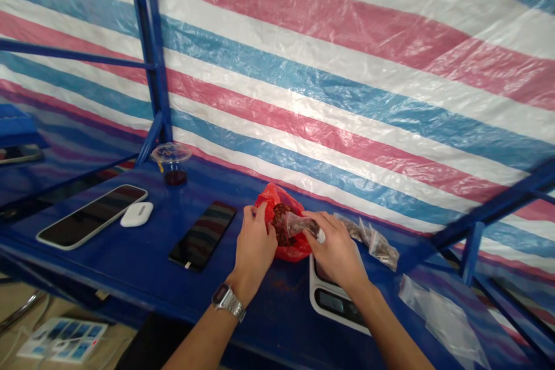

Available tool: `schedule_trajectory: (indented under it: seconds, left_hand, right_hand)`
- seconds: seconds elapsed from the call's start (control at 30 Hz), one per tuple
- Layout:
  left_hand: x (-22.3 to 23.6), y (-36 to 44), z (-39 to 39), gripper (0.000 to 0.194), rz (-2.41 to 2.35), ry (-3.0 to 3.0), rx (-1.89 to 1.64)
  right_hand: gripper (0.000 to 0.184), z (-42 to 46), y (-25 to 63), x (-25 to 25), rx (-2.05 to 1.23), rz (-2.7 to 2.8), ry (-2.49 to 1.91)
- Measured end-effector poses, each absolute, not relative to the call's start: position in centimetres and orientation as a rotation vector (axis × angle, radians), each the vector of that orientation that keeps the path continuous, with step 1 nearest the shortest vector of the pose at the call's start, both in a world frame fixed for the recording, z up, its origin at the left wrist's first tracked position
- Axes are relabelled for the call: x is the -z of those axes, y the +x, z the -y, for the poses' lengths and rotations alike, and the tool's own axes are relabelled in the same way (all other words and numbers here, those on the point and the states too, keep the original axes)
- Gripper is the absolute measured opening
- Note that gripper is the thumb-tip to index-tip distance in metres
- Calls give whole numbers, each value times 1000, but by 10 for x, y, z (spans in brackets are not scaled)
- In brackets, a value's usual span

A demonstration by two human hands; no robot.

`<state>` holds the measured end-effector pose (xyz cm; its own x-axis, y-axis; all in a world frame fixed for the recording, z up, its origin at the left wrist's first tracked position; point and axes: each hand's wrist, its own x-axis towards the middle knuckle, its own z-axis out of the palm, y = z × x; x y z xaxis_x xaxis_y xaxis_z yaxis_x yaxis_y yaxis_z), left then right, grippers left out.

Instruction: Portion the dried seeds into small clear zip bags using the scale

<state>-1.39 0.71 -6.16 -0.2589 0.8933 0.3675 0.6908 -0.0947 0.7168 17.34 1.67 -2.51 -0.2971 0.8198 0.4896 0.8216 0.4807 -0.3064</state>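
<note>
My left hand (255, 243) grips the mouth of a red plastic bag (275, 199), which sits on the blue table top (260, 295). Dark brown dried pieces (281, 225) show in the bag's opening, though I cannot tell exactly what they are. My right hand (333, 248) pinches a small clear plastic bag (299, 224) at the opening, and its far end reaches toward the brown pieces. Below my right palm stands a white digital scale (333, 300), partly hidden by my hand and forearm. A metal wristwatch (228, 302) sits on my left wrist.
Two phones (202, 236) (91, 217), a white earbud case (136, 214) and a lidded plastic cup (172, 163) lie left. Small filled bags (373, 243) lie right. Blue metal frame bars (151, 52) and a striped tarpaulin (347, 81) stand behind.
</note>
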Motion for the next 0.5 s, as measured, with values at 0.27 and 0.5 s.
schedule_trajectory:
  seconds: [0.27,0.5]
  left_hand:
    - [53,9,10,23,-1874,1927,-1522]
    - [53,40,16,25,-1510,1882,-1643]
  right_hand:
    - [33,-14,187,45,-365,1685,-1359]
    - [35,-5,194,53,-495,1525,-1326]
